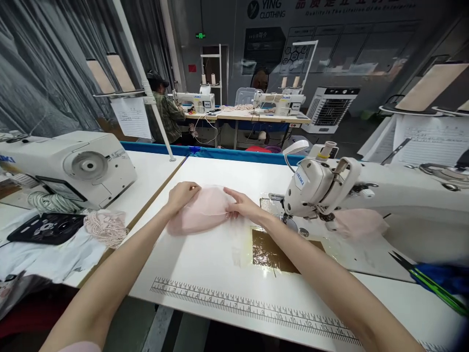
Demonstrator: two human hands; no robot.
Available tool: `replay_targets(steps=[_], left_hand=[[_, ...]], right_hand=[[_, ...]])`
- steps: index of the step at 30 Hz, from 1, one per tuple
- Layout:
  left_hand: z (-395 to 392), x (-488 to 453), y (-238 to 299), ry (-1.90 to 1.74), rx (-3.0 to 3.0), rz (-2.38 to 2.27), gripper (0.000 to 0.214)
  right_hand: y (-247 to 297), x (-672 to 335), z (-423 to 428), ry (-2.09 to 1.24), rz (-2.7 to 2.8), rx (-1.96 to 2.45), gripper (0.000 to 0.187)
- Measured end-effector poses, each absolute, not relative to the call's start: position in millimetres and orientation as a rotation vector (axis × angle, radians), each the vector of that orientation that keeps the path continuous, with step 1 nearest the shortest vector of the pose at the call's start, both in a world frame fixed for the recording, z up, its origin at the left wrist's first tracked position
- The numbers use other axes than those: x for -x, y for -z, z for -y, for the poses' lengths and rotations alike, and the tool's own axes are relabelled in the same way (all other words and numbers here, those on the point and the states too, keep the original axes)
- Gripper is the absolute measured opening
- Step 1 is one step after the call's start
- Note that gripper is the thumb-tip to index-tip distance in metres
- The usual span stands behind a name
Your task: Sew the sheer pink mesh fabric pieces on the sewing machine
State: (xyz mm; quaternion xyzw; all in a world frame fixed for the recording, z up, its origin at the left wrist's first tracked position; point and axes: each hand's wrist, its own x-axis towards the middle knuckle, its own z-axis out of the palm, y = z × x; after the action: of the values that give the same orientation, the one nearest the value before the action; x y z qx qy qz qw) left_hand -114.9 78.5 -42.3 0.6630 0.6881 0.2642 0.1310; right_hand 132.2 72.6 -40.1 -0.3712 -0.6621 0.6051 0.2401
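A sheer pale pink piece of fabric (203, 212) spreads between my two hands above the white tabletop, its lower edge curved. My left hand (182, 196) pinches its upper left edge, with the fingers closed. On the opposite side, my right hand (245, 205) grips the fabric's right edge between thumb and fingers; some fingertips are hidden by cloth. To the right of that hand stands the white sewing machine head (308, 188). Another pale pink fabric piece (361, 222) lies under the machine's arm.
Green-handled scissors (436, 288) lie at right beside blue cloth. A printed ruler (252, 308) runs along the front edge. A second sewing machine (73, 168), a black device (47, 228) and pink lace (106, 227) are at left. A person (164, 110) sits at a far table.
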Motion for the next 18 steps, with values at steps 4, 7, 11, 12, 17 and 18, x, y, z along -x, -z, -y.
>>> replay_targets(steps=[4, 7, 11, 12, 17, 18], left_hand=[[-65.7, 109.3, 40.3, -0.723, -2.046, -2.098, 0.031], [-46.1, 109.3, 23.2, -0.77, -2.107, -2.099, 0.033], [-5.5, 117.3, 12.0, -0.773, -2.258, -1.655, 0.036], [4.8, 121.3, 14.0, -0.72, -2.299, -1.594, 0.036], [43.4, 148.2, 34.9, -0.56, -2.562, -1.767, 0.04], [48.1, 152.2, 37.0, -0.561, -2.579, -1.859, 0.044]], right_hand=[[40.3, -134.3, -72.4, -1.715, 1.88, 1.014, 0.09], [35.5, -136.0, -72.3, -1.721, 1.933, 1.016, 0.091], [32.1, -137.7, -72.8, -1.69, 2.008, 1.024, 0.09], [32.1, -137.6, -73.1, -1.677, 2.026, 1.027, 0.089], [33.5, -135.9, -73.0, -1.553, 2.13, 1.067, 0.08], [33.6, -136.4, -72.3, -1.512, 2.153, 1.081, 0.077]])
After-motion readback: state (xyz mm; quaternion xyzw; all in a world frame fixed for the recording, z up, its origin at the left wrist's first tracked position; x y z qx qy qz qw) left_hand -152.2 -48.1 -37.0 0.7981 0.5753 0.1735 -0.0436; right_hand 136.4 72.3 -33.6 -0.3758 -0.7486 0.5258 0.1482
